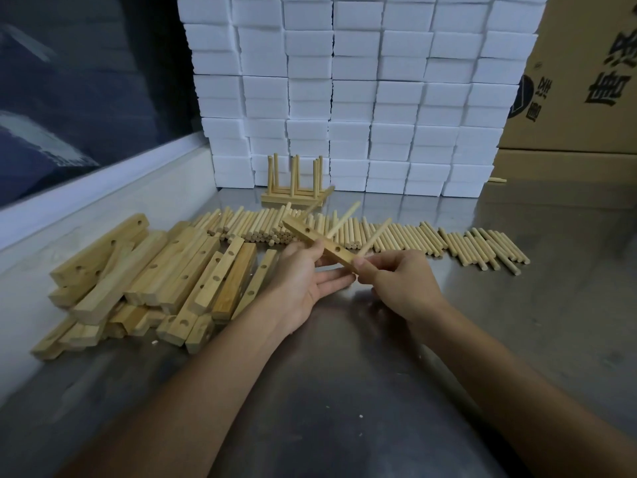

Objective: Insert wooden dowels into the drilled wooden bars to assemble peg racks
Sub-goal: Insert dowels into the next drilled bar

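Hands meet above the middle of the table (517, 339): your left hand (303, 281) holds a drilled bar (319, 241) from below, thumb on its upper face and fingers stretched under it, while your right hand (396, 281) pinches the bar's near end between thumb and curled fingers. The bar is lifted off the table and tilts away to the left, with two open holes showing on its face. One dowel (343, 220) stands out of the bar between those holes. A second dowel (374, 236) slants up just beside your right fingers; whether it sits in the bar or only in your grip, you cannot tell from this view.

Behind your hands, a long row of loose dowels (465, 243) runs across the table toward the right edge. A heap of drilled bars (155, 277) lies at the left edge. A finished peg rack (294, 182) stands further back, near a wall of stacked white blocks (362, 98). A cardboard box (579, 81) sits at the far right corner.
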